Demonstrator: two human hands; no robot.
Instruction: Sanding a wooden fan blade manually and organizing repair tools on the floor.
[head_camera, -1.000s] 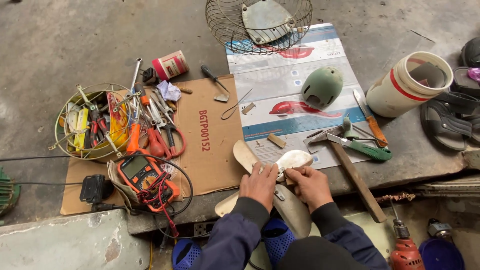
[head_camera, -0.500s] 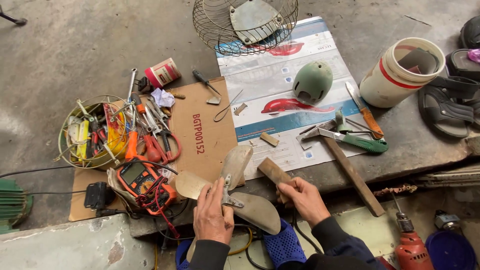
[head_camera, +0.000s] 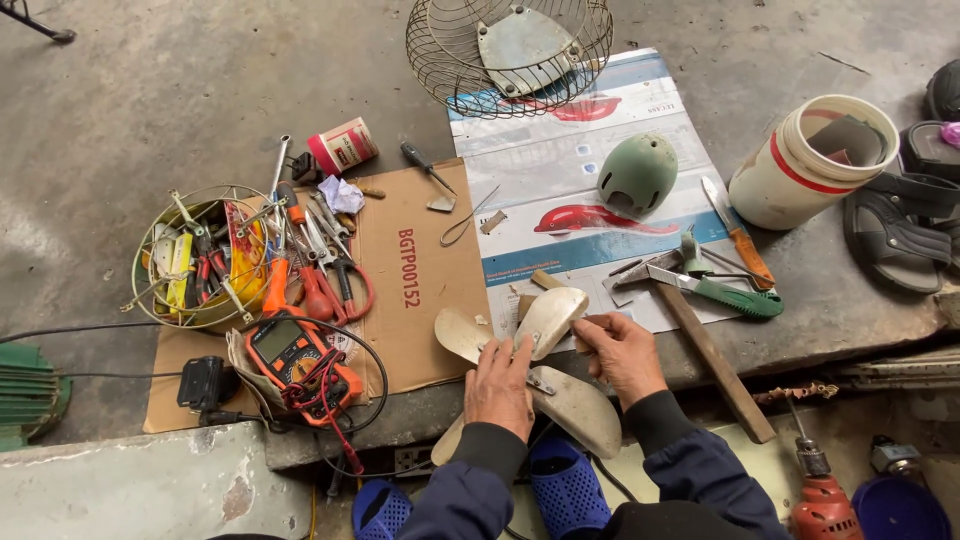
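1. Since half a second ago, both hands have shifted a little up the slab and the fan blade set (head_camera: 545, 355) has turned, so one blade now points up toward the printed poster (head_camera: 570, 170).
2. Left hand (head_camera: 500, 385) lies flat on the hub of the blade set, fingers spread and pressing down, not curled round anything.
3. Right hand (head_camera: 622, 352) is closed on something small beside the upper blade, just right of the hub (what it pinches is too hidden to tell).
4. As for progress, I judge the fan already taken apart: the wire fan guard (head_camera: 510, 50) lies well above the blade set, and the green motor cover (head_camera: 638, 175) sits apart on the poster. The blades are off and under work; nothing is reassembled.
5. Right of the blade set lie a hammer (head_camera: 700, 335) and a green-handled tool (head_camera: 730, 292), near the right hand.
6. Left of the blade set sit an orange multimeter (head_camera: 290, 350) and a round tin of hand tools (head_camera: 200, 260) on cardboard.
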